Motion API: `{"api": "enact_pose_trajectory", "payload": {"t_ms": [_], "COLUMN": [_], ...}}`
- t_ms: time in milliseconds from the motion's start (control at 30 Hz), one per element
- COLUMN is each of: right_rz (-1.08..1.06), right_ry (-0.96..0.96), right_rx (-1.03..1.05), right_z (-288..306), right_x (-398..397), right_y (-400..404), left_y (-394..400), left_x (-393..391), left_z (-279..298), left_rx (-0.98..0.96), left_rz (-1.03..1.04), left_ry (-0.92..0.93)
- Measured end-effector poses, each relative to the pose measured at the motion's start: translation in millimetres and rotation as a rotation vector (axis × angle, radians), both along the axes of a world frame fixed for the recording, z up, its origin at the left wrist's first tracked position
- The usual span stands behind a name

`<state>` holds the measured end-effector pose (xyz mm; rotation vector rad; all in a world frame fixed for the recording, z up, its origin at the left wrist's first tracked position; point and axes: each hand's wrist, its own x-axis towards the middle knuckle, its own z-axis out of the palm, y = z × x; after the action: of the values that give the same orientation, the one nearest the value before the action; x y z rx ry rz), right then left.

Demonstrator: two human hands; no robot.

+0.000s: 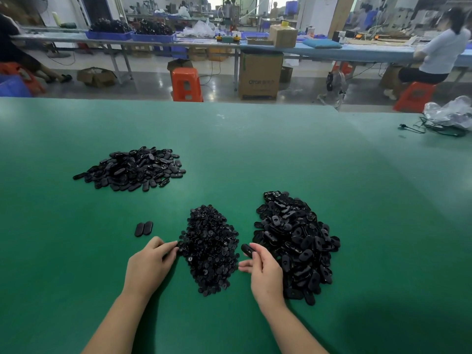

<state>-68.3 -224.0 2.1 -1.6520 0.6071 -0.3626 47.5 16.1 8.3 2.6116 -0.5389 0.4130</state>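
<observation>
2 hands low on the green table [255, 149]. Right hand [263, 272] pinches 1 oval shell [247, 249] at its fingertips, in the gap between the round-parts pile [209, 249] and the oval-shell pile [293, 246]. Left hand [150, 264] has its fingers curled, tips at the round-parts pile's left edge; can't tell if it grips a part. 2 loose ovals [143, 228] lie side by side just beyond it.
</observation>
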Motion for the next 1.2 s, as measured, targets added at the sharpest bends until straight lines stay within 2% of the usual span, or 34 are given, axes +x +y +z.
{"api": "enact_pose_trajectory", "payload": {"t_ms": [367, 467, 633, 767, 933, 1033, 1200], "right_rz": [0.023, 0.015, 0.016, 0.035, -0.059, -0.042, -0.074], "right_ry": [0.002, -0.022, -0.063, -0.058, -0.011, -0.015, -0.043], "right_rx": [-0.055, -0.049, -0.047, -0.025, -0.081, -0.053, -0.15], "right_z": [-0.2, 1.3, 3.3, 0.7, -4.2, -1.1, -0.2], "right_x": [-1.4, -1.2, -0.6, 0.4, 0.2, 0.3, 0.2], "right_y": [1.8, 2.6, 5.3, 2.7, -0.2, 0.3, -1.5], "left_y": [-10.3, -24.5, -69.1, -113.5, -137.3, -141.1, -144.9], "left_x": [0.5, -3.1, -27.5, -52.7, -71.4, -77.5, -80.1], "left_z": [-3.1, 3.9, 28.7, 41.6, 34.9, 33.3, 34.6], "left_rx": [-0.034, -0.128, -0.294, -0.483, -0.813, -0.888, -0.97], "left_rz": [0.144, 0.188, 0.007, -0.074, -0.05, -0.035, -0.015], "left_ry": [0.118, 0.162, 0.226, 0.472, 0.861, 0.912, 0.939]}}
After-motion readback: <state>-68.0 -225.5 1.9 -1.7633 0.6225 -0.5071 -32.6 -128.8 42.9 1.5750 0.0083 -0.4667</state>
